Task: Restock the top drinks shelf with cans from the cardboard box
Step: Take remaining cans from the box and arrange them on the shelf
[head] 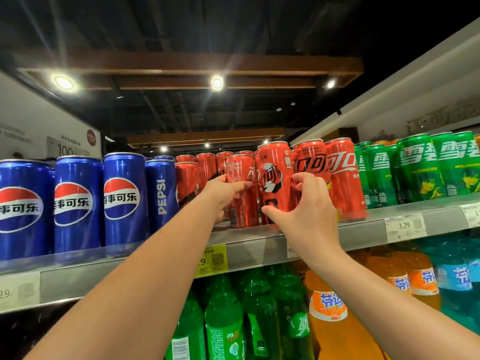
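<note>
The ball-print red can [274, 162] stands upright near the front of the top shelf [363, 227], long axis vertical, in the red block between the blue cans [78, 203] and the green cans [415, 172]. The right hand [309, 206] holds it, thumb low on its near-left side, curled fingers on its right side. Just beside it, to the left, a second red can [239, 167] is also upright, and the left hand [223, 190] grips it round the middle. Both cans lie ahead of the wrists and slightly above them (the hands hide whether their bases sit fully on the shelf). The right hand's can seems nearer the shelf lip. The next move looks like a push straight back, keeping each can vertical so the neighbouring cans stay standing. The cardboard box is out of view; bottles [228, 320] fill the shelf below
</note>
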A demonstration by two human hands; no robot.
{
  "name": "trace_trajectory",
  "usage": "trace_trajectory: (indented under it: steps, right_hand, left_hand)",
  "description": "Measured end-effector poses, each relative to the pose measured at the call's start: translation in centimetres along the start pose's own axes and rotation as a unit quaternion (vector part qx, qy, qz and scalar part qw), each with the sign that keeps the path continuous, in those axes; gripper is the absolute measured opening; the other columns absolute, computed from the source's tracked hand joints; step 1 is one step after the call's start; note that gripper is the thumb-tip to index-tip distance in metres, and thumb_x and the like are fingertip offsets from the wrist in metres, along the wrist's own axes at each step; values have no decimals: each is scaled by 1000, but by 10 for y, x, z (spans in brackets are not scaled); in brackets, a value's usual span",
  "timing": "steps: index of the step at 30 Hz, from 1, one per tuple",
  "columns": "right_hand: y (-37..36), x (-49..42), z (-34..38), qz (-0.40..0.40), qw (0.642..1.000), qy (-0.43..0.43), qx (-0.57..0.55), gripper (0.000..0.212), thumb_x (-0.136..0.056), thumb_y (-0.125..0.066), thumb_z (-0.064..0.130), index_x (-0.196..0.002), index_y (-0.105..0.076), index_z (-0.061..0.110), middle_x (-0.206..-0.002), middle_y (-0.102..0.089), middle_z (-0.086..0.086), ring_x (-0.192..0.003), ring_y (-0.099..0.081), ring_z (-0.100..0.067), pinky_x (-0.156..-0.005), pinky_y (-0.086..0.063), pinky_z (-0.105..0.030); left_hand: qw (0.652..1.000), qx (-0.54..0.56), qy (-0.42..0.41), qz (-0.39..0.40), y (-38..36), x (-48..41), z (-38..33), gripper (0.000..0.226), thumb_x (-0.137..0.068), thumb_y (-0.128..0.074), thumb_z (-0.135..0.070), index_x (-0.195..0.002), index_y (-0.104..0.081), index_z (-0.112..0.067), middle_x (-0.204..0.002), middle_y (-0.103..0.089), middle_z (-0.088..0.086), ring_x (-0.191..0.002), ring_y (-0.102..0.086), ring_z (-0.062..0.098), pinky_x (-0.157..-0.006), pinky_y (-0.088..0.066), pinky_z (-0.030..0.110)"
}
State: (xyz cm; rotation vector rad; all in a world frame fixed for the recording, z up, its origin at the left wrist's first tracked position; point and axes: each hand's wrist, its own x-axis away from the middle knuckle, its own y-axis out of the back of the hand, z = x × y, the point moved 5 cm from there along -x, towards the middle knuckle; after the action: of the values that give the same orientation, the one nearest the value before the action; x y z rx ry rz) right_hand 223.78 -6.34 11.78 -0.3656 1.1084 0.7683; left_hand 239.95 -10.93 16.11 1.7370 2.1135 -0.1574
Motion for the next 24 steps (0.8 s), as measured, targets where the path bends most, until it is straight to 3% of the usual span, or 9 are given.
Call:
trace_trajectory:
  steps: [1, 4, 8, 12, 16, 24]
  right_hand:
    - [0, 0, 0, -1, 1000, 0, -2, 69, -72, -81, 41, -127, -46, 19, -116, -50, 2, -107, -51, -13, -83, -46, -25]
    - [-1, 1, -1, -8, 1000, -3, -8, 66, -73, -80, 41, -125, -47, 19, -114, -50, 3, -105, -52, -13, -83, -48, -26]
    - [-2, 2, -3, -10, 1000, -7, -10, 61, -74, -80, 40, -123, -48, 19, -112, -52, 3, -104, -52, -14, -83, -49, -27]
    - [-2, 3, -1, -10, 1000, -12, -7, 61, -75, -79, 39, -123, -48, 18, -113, -51, 3, -105, -50, -12, -84, -47, -25]
    - [1, 1, 4, 8, 1000, -22, 12, 59, -75, -79, 40, -119, -47, 16, -105, -44, 6, -99, -48, -12, -79, -44, -25]
    - [16, 10, 13, 69, 994, -45, 67, 47, -84, -69, 43, -113, -46, 13, -99, -51, 1, -94, -51, -19, -77, -44, -31]
  left_hand:
    - [1000, 2, 1, -1, -1, 0, 0, 41, -84, -71, -22, -123, -60, -15, -108, -67, 3, -88, -59, 15, -64, -43, 31]
    - [1000, 1, 14, -9, -1, 1, 3, 38, -85, -70, -24, -122, -62, -16, -108, -64, -1, -100, -55, 18, -77, -42, 35]
    - [1000, -4, 26, -10, -1, 3, 5, 34, -91, -63, -25, -124, -61, -15, -103, -52, -2, -85, -43, 11, -77, -34, 30]
    - [1000, -14, 6, -8, -2, 4, 4, 34, -91, -64, -19, -123, -59, -11, -117, -61, 3, -87, -49, 10, -71, -37, 23]
    - [997, -72, 11, 9, -1, 11, 5, 42, -88, -67, -26, -123, -59, -5, -121, -62, 8, -115, -54, 23, -98, -40, 35]
    - [969, -239, -49, -27, 22, 42, -9, 40, -91, -61, -26, -124, -50, -8, -82, -51, 0, -71, -48, 14, -72, -39, 30]
